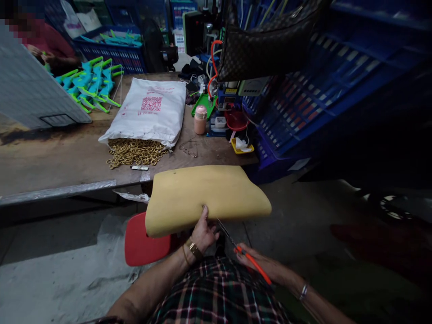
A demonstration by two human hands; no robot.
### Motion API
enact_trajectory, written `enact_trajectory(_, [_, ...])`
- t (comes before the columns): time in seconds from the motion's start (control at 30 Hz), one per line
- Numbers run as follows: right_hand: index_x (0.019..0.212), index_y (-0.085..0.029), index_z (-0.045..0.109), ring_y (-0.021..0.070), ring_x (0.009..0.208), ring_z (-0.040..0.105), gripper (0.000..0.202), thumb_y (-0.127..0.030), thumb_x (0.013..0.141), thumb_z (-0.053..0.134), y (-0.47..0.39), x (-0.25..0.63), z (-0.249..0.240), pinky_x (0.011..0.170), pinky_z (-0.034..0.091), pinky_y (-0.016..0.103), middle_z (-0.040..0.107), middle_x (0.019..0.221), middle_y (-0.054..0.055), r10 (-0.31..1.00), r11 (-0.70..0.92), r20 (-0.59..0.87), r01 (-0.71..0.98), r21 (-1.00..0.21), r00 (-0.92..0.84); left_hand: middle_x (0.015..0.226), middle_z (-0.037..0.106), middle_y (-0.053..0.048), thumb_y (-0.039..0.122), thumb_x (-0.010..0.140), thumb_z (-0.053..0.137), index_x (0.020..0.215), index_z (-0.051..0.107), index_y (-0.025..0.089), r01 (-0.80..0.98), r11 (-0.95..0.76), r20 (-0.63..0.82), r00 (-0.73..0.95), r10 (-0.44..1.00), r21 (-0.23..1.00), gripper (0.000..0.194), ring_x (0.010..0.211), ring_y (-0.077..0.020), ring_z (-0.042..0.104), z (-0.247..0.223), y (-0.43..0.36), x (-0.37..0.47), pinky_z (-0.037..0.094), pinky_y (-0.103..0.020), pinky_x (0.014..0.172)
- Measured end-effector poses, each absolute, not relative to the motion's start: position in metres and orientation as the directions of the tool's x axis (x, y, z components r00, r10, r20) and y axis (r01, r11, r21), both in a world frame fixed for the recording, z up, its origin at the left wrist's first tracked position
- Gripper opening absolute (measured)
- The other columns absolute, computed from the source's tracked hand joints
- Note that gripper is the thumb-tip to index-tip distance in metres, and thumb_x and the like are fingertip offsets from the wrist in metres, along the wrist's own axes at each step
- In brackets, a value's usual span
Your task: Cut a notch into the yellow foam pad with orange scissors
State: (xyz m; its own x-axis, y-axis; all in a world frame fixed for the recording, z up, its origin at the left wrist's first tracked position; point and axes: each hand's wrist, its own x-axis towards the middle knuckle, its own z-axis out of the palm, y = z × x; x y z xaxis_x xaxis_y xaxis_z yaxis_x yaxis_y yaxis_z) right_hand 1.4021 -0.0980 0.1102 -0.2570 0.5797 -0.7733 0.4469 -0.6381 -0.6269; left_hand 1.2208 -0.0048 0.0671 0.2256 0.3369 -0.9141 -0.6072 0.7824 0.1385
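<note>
A yellow, bent foam-like sheet (205, 189) is held up in front of the table's near edge. My left hand (203, 231) grips its lower edge, thumb on the outer face and the other fingers partly underneath. Red-handled long-nosed pliers (251, 262) are in my right hand (258, 263), their thin tips pointing up and left to the sheet's lower edge, close to my left fingers. Whether the tips touch the sheet cannot be made out. A small dark mark shows on the sheet just above my left thumb.
On the table (67, 157) lie a white bag (148, 110), many brass-coloured rings (135, 152), a pink bottle (200, 120) and a yellow dish (242, 146). A red stool (143, 240) stands below left. Blue crates (303, 90) rise at right. Another person (56, 42) sits at far left.
</note>
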Motion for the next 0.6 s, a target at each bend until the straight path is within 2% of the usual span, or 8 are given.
enact_trajectory(0.1, [0.127,-0.017,0.048,0.0298,0.131,0.029,0.072,-0.064,0.073,0.053,-0.103,1.404,0.111,0.112,0.013,0.043,0.043,0.136,0.009,0.534,-0.613,-0.808,0.544,-0.573,-0.249,0.1,0.055,-0.003,0.061,0.073,0.055,0.097,0.058,0.023,-0.596,0.793,-0.911,0.249,0.33,0.125,0.045,0.083,-0.0173,0.05,0.066,-0.004,1.219,0.037,-0.036,0.083])
enact_trajectory(0.17, [0.129,-0.019,0.046,0.0293,0.13,0.03,0.071,-0.065,0.075,0.049,-0.107,1.404,0.113,0.112,0.014,0.042,0.044,0.135,0.007,0.538,-0.587,-0.792,0.546,-0.598,-0.29,0.099,0.055,-0.004,0.061,0.073,0.054,0.097,0.058,0.023,-0.583,0.801,-0.906,0.254,0.339,0.136,0.045,0.083,-0.0174,0.051,0.065,-0.004,1.218,0.038,-0.035,0.082])
enact_trajectory(0.23, [0.13,-0.02,0.046,0.0289,0.13,0.031,0.072,-0.067,0.076,0.045,-0.112,1.402,0.114,0.112,0.016,0.041,0.045,0.135,0.007,0.541,-0.593,-0.786,0.527,-0.609,-0.299,0.104,0.054,-0.004,0.062,0.073,0.054,0.099,0.057,0.025,-0.559,0.813,-0.907,0.238,0.348,0.166,0.045,0.092,-0.0199,0.051,0.064,-0.005,1.216,0.036,-0.036,0.086])
enact_trajectory(0.33, [0.131,-0.018,0.044,0.0294,0.134,0.022,0.081,-0.073,0.071,0.043,-0.118,1.398,0.113,0.113,0.01,0.04,0.033,0.144,0.008,0.534,-0.619,-0.804,0.527,-0.583,-0.263,0.118,0.05,-0.006,0.062,0.074,0.052,0.107,0.054,0.028,-0.519,0.832,-0.909,0.222,0.352,0.195,0.048,0.112,-0.0242,0.043,0.064,-0.006,1.215,0.03,-0.041,0.095])
enact_trajectory(0.43, [0.134,-0.017,0.04,0.0287,0.136,0.015,0.088,-0.076,0.069,0.042,-0.12,1.394,0.111,0.114,0.005,0.039,0.024,0.148,0.008,0.531,-0.638,-0.816,0.525,-0.564,-0.231,0.126,0.046,-0.008,0.062,0.074,0.052,0.113,0.05,0.026,-0.503,0.844,-0.918,0.218,0.331,0.185,0.053,0.12,-0.025,0.037,0.064,-0.006,1.215,0.026,-0.043,0.099])
enact_trajectory(0.5, [0.135,-0.016,0.039,0.029,0.136,0.016,0.088,-0.076,0.07,0.041,-0.118,1.391,0.11,0.114,0.006,0.041,0.027,0.147,0.009,0.545,-0.636,-0.807,0.514,-0.576,-0.228,0.126,0.045,-0.008,0.064,0.072,0.053,0.112,0.05,0.025,-0.505,0.846,-0.925,0.212,0.315,0.172,0.056,0.12,-0.0253,0.037,0.063,-0.007,1.216,0.027,-0.043,0.099])
enact_trajectory(0.6, [0.129,-0.018,0.046,0.0304,0.133,0.023,0.079,-0.074,0.073,0.04,-0.11,1.387,0.11,0.113,0.01,0.045,0.038,0.14,0.009,0.577,-0.598,-0.768,0.497,-0.629,-0.278,0.122,0.047,-0.008,0.065,0.068,0.056,0.109,0.051,0.025,-0.523,0.835,-0.932,0.189,0.31,0.172,0.058,0.118,-0.027,0.038,0.059,-0.008,1.217,0.03,-0.044,0.096])
